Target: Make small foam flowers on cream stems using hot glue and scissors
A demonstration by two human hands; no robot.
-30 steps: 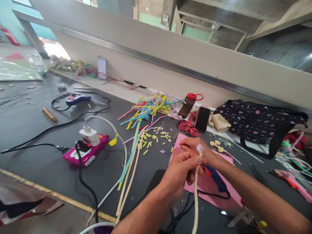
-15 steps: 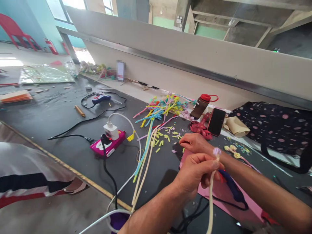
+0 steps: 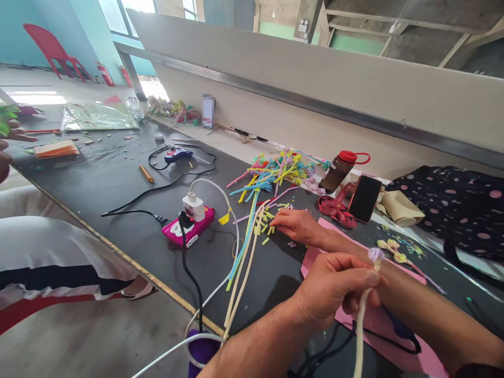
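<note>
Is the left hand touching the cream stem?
Touching. The head view shows the left hand pinching the cream stem just below its purple tip.

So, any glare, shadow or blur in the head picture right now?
Head view: the window is washed out, and the plastic packet shows glare; head view: a soft shadow darkens the table beside the left hand, which looks fairly sharp; head view: a patch by the back panel is pixelated.
</note>
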